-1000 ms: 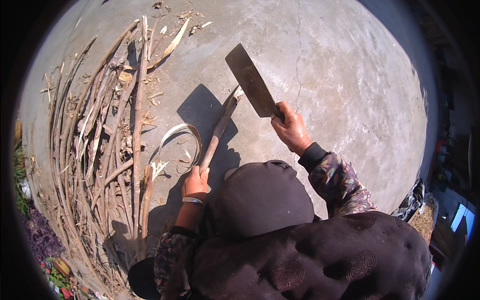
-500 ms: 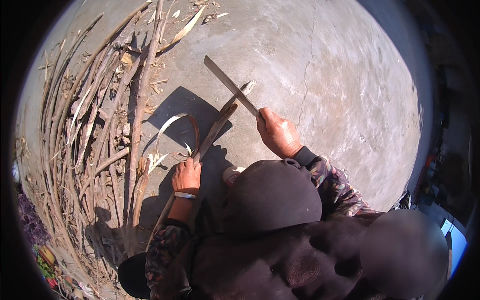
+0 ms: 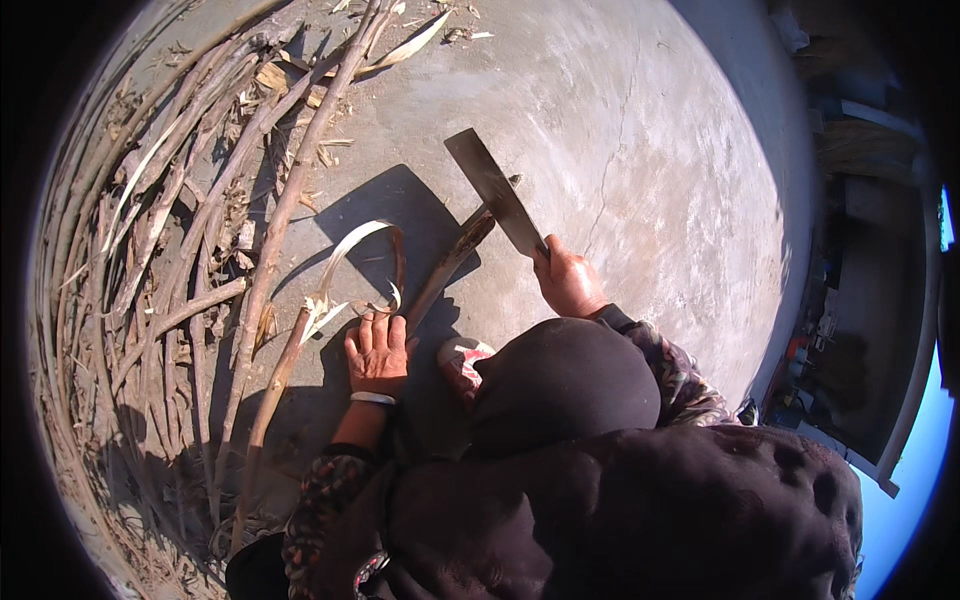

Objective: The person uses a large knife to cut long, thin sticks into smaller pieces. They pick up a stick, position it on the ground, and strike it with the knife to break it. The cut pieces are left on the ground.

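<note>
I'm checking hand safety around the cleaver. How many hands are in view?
2. The left hand is by a stick, its grip on it unclear; the right hand holds the cleaver. No other hand shows.

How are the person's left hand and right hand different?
The left hand has its fingers stretched out; the right hand curls around the handle of a cleaver. The left hand has a pale bracelet at its wrist; the right hand shows none. Both are bare and come from patterned sleeves.

Concrete (image 3: 690, 190) open right of cleaver (image 3: 497, 192), branch pile (image 3: 205, 205) blocking left
</note>
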The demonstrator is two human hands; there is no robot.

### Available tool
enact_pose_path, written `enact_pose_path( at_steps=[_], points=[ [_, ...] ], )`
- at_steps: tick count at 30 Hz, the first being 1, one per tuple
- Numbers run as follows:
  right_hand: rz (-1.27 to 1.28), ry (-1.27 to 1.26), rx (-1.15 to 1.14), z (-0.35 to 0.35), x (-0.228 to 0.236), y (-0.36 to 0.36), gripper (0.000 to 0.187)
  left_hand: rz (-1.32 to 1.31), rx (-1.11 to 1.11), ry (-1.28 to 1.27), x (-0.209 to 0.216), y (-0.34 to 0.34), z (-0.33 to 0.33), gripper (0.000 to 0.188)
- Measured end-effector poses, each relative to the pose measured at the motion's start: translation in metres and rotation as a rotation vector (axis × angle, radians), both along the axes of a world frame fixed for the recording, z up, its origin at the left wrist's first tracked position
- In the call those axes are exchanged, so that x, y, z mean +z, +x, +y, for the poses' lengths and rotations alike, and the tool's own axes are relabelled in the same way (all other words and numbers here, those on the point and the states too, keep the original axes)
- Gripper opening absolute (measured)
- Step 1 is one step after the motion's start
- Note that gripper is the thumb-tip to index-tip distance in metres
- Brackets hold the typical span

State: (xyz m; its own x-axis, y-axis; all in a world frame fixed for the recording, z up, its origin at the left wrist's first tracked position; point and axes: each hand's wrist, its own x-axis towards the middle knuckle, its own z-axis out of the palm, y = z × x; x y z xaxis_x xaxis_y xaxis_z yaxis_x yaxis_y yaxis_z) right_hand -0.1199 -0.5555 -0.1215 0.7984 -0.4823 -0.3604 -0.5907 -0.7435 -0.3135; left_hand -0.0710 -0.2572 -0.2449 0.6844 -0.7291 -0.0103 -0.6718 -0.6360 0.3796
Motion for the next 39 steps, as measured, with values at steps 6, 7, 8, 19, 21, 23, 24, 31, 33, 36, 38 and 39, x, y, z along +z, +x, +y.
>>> enact_pose_path(
  at_steps=[6,7,8,19,21,23,24,31,33,36,38,39],
  points=[
    [0.069,-0.049,-0.025,-0.001,-0.007,-0.002,0.021,0.02,-0.045,-0.021,-0.01,-0.002,0.001,0.049],
    [0.087,-0.06,-0.009,-0.001,-0.007,-0.002,0.021,0.047,-0.055,-0.022,-0.009,-0.002,0.0,0.049],
    [0.103,-0.071,0.001,-0.002,-0.007,-0.002,0.022,0.091,-0.076,0.011,-0.007,-0.001,0.0,0.046],
    [0.106,-0.088,-0.028,-0.004,-0.004,0.015,0.026,0.074,-0.109,0.068,-0.007,0.003,-0.001,0.048],
    [0.066,-0.061,-0.018,-0.003,-0.002,0.014,0.024,0.084,-0.099,0.045,-0.014,0.001,0.0,0.051],
    [0.074,-0.054,-0.019,0.0,0.0,0.013,0.023,0.024,-0.1,0.071,-0.019,0.0,0.001,0.05],
    [0.046,-0.064,-0.008,0.002,0.001,0.013,0.023,-0.07,-0.094,0.095,-0.021,0.0,0.0,0.048],
    [0.092,-0.06,-0.023,0.002,0.007,0.023,0.021,0.049,-0.126,0.176,-0.01,0.004,0.0,0.039],
    [0.116,-0.075,-0.007,0.0,0.006,0.024,0.022,0.06,-0.107,0.12,-0.007,0.005,0.0,0.038],
    [0.112,-0.029,-0.025,-0.005,0.002,0.022,0.026,0.126,-0.071,0.036,-0.006,0.003,0.0,0.04],
    [0.097,-0.026,-0.026,-0.009,-0.002,0.019,0.027,0.12,-0.059,0.025,-0.009,0.001,0.0,0.043],
    [0.081,-0.036,-0.017,-0.011,-0.004,0.017,0.028,0.119,-0.052,0.028,-0.011,0.0,-0.001,0.044]
  ],
)
